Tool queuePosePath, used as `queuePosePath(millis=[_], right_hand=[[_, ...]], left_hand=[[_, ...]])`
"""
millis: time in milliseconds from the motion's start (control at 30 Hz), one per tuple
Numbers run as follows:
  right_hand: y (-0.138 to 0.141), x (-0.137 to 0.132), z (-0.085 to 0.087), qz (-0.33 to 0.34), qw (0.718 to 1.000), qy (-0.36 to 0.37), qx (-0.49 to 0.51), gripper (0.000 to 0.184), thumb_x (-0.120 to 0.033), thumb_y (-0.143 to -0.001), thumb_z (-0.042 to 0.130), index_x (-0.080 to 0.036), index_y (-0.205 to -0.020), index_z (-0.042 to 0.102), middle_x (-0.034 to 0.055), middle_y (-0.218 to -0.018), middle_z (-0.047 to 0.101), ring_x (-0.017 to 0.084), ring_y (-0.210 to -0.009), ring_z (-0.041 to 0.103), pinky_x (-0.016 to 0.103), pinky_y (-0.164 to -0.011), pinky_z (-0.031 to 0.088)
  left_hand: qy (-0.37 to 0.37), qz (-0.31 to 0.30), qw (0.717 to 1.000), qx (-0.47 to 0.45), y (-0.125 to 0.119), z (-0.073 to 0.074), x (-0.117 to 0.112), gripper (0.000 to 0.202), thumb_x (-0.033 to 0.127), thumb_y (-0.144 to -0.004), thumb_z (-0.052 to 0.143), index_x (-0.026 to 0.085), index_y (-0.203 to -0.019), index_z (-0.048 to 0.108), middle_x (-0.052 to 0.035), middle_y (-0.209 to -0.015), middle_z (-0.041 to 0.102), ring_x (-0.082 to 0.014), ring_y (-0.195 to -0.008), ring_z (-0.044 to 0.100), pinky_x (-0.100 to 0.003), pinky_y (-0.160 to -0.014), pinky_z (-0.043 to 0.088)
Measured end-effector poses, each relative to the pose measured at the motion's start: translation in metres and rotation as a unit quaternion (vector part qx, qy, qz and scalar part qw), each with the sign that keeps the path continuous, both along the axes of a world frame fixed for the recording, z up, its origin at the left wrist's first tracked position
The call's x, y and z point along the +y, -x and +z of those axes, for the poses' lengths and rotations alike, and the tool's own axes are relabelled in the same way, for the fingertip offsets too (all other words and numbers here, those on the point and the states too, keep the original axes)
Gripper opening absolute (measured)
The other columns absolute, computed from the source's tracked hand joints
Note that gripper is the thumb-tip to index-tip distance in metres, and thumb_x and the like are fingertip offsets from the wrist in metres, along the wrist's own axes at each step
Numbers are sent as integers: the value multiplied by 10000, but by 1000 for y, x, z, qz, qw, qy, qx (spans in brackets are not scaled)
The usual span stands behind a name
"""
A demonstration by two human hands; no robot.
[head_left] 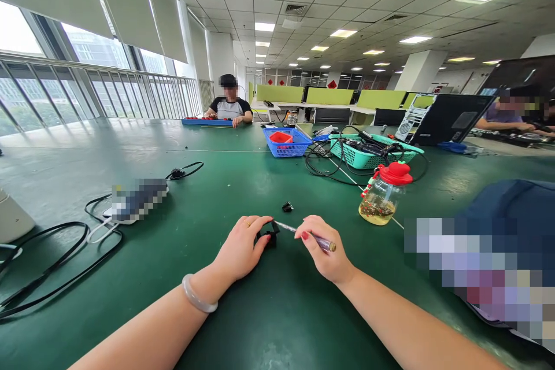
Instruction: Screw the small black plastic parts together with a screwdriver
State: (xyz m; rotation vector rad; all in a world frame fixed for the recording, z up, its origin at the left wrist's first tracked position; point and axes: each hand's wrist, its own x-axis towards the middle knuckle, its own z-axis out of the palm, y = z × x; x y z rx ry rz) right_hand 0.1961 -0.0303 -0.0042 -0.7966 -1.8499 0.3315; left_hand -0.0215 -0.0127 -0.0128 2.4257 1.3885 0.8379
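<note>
My left hand [243, 245] is closed around a small black plastic part [271, 237] on the green table, with an open frame shape showing past the fingertips. What kind of part it is, I cannot make out. In my right hand [325, 254] is a slim screwdriver [324, 243] with a clear purplish handle, pinched between thumb and fingers. Its thin metal shaft points left and the tip meets the upper edge of the black part. Just beyond both hands lies another small black piece [287, 207] with short prongs.
A glass bottle with a red lid [385, 199] stands at right, near a dark blue bag [511, 219]. Behind are a blue basket [288, 147] and a green basket [359, 157] full of cables. Black cables [65, 266] run along the left. A person [229, 107] sits at the far end.
</note>
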Motion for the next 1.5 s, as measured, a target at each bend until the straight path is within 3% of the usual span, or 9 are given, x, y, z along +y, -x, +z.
queuePosePath(millis=[167,400,500,633,733,867,1067,1233,1500], right_hand=[[-3,6,-1,-62,998,29,15,204,-338,-937,471,-234,-902,643,40,-826,651,192,-791,604,340,-764,470],[-5,24,-11,-133,982,124,47,222,-368,-892,521,-216,-951,673,64,-919,675,199,-799,622,328,-739,497],[-7,30,-16,-145,975,163,43,246,-389,-876,519,-217,-945,680,66,-941,686,214,-846,633,354,-782,506],[-9,35,-22,-151,969,191,29,277,-402,-862,516,-225,-1002,679,72,-1022,692,234,-947,640,398,-859,499],[-9,37,-24,-142,970,196,11,299,-407,-865,513,-232,-1045,676,74,-1046,691,239,-963,642,413,-874,498],[-8,38,-26,-138,967,212,-24,286,-381,-863,516,-246,-1052,685,64,-1044,697,247,-977,636,440,-895,489],[-6,33,-22,-101,970,212,-63,253,-351,-877,529,-279,-1054,695,53,-1063,701,252,-1025,610,461,-925,460],[-2,25,-14,-39,971,204,-116,227,-304,-881,550,-293,-1049,702,42,-1026,707,250,-1023,595,479,-941,438],[-1,14,-6,41,985,142,-84,199,-298,-885,545,-256,-936,733,44,-823,674,212,-867,602,380,-823,466]], left_hand=[[3,82,994,74,2,-3,1,413,261,-930,398,301,-1314,542,-84,-1130,592,-248,-1028,539,-452,-961,445],[22,126,985,119,2,-3,0,364,271,-910,392,292,-1130,681,-88,-1088,624,-266,-1020,559,-500,-951,427],[18,94,993,71,1,-5,1,355,291,-934,368,238,-1105,674,-89,-1211,605,-250,-1168,527,-468,-1055,396],[41,-5,998,43,0,-7,1,435,405,-938,412,259,-1339,494,-73,-1415,499,-229,-1311,442,-446,-1132,355],[52,-52,994,77,-1,-8,-1,467,412,-919,463,310,-1375,446,-57,-1462,462,-254,-1361,387,-494,-1143,328],[38,-42,995,81,-4,-8,-2,325,313,-913,477,272,-1227,552,-61,-1362,553,-241,-1301,447,-479,-1115,357],[34,97,990,98,2,-7,4,261,255,-917,415,248,-1125,571,-70,-1209,644,-256,-1200,524,-474,-1034,393],[45,178,977,105,9,-7,8,334,254,-897,410,239,-1200,547,-92,-1262,620,-282,-1250,479,-505,-1039,362],[65,89,989,98,4,-4,0,450,509,-853,512,360,-1276,541,-83,-1374,529,-326,-1336,380,-644,-1082,240]])
